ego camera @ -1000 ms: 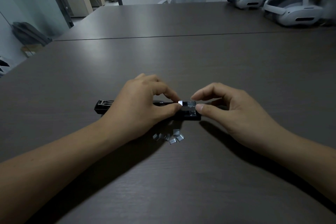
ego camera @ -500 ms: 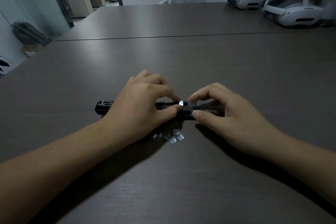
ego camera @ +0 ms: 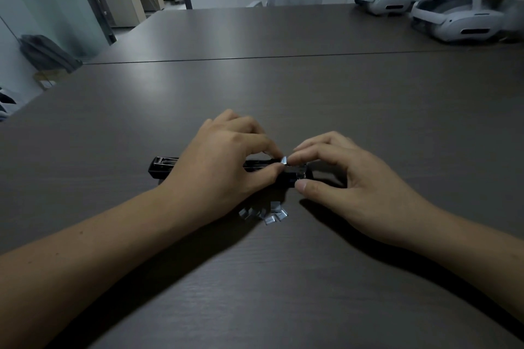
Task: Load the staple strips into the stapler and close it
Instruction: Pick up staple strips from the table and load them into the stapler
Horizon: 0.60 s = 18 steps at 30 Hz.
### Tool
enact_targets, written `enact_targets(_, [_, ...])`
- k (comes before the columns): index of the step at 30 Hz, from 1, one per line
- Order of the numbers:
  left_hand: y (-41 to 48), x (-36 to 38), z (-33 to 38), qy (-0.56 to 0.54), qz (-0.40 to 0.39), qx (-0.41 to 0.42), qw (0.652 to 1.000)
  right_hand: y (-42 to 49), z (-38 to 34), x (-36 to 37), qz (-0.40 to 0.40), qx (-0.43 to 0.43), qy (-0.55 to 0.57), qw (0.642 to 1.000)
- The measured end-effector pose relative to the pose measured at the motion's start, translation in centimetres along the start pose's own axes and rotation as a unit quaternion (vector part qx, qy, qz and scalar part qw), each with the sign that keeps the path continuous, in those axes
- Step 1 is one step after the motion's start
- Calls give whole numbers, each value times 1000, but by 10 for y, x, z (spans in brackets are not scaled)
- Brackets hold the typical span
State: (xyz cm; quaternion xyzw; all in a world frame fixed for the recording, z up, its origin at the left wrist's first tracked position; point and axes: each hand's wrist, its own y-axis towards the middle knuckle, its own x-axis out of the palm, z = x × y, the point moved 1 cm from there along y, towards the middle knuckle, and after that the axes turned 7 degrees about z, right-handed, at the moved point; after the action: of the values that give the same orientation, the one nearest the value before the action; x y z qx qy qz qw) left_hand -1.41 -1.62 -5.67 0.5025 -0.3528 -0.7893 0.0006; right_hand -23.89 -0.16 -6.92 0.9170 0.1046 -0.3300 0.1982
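Fingers [ego camera: 262,144] of the left hand [ego camera: 224,161] curl round the black stapler [ego camera: 163,168] lying on the table [ego camera: 283,93]; the right hand [ego camera: 363,181] pinches a small staple strip [ego camera: 284,160] against its top, loose strips [ego camera: 265,214] nearby.

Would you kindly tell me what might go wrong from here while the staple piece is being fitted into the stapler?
The small silver staple piece is only pinched at the fingertips of the left hand over the black plastic stapler, whose end the right hand grips; it may slip or go in crooked.
The loose silver staple pieces lie on the dark wooden table just beside the left hand; a wrist shift might scatter them.
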Motion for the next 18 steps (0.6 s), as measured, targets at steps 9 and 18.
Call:
enact_targets(9, [-1,3,-2,22,7,21,1000,2,5,-2,35,-17,-6,999])
enact_targets(18, [-3,-1,0,9,12,16,1000,1,7,-2,34,-22,-20,999])
